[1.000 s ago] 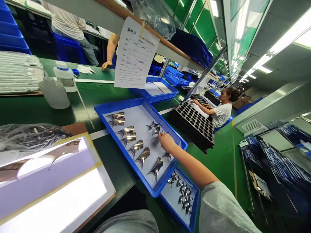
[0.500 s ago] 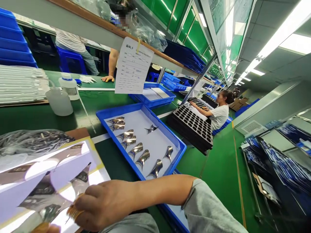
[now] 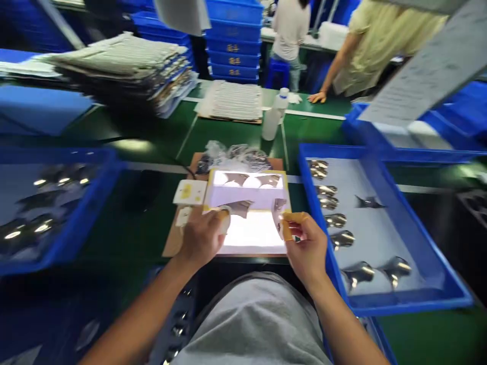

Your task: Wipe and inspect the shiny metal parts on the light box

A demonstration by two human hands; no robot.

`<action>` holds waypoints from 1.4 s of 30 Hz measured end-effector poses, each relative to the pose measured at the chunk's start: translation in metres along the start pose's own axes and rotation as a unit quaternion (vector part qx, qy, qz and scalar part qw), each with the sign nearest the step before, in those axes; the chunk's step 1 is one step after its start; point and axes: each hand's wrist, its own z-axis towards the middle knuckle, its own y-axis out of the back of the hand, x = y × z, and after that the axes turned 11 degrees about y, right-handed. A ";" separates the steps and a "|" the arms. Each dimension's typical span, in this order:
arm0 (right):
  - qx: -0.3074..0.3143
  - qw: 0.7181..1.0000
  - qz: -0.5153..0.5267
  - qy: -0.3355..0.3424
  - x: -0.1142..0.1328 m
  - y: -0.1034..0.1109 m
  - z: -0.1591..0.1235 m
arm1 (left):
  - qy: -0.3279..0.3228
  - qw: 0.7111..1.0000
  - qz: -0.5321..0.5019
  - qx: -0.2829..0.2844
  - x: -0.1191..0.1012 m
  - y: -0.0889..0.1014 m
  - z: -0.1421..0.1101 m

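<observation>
My right hand (image 3: pixel 307 246), with yellow covers on its fingertips, pinches a small curved shiny metal piece (image 3: pixel 279 208) over the right side of a glowing light panel (image 3: pixel 249 243). At the panel's left side my left hand (image 3: pixel 201 235) is closed around a small white round thing (image 3: pixel 225 219), whose kind I cannot make out. Between the hands, a dark pointed shape (image 3: pixel 239 208) like a metal piece shows over the panel. Two similar shapes show along its bright upper strip (image 3: pixel 249 180).
A blue tray (image 3: pixel 403 203) with several shiny metal pieces stands right; another tray (image 3: pixel 89 228) stands left. Behind the panel are clear plastic bags (image 3: pixel 239 154), a white bottle (image 3: pixel 271 121) and stacked white sheets (image 3: pixel 232 101). A person's hand (image 3: pixel 317 96) rests on the far table.
The view has swung left and levelled, so the panel is now central and both hands show fully. My right hand has the curved metal piece apart from my left hand.
</observation>
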 end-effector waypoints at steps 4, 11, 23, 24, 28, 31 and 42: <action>-0.079 0.986 0.034 -0.144 -0.024 -0.025 -0.020 | -0.005 0.988 0.115 0.098 -0.003 -0.012 -0.013; 0.056 0.976 -0.089 -0.189 -0.039 -0.027 -0.042 | 0.091 0.993 -0.019 0.075 -0.001 -0.011 -0.016; 0.174 0.972 -0.125 -0.098 -0.049 -0.024 0.004 | 0.107 0.984 -0.001 0.141 0.009 -0.025 0.000; 0.195 0.969 -0.094 -0.117 -0.050 -0.027 0.004 | 0.111 0.985 -0.003 0.132 0.010 -0.023 0.000; 0.215 0.946 0.074 -0.229 -0.042 -0.040 -0.011 | 0.111 0.987 -0.009 0.113 0.012 -0.021 0.004; 0.201 0.921 0.150 -0.299 -0.031 -0.049 -0.025 | 0.101 0.985 -0.009 0.136 0.010 -0.024 0.011; 0.132 0.890 0.236 -0.366 -0.020 -0.057 -0.034 | 0.062 0.984 -0.101 0.136 0.006 -0.020 0.020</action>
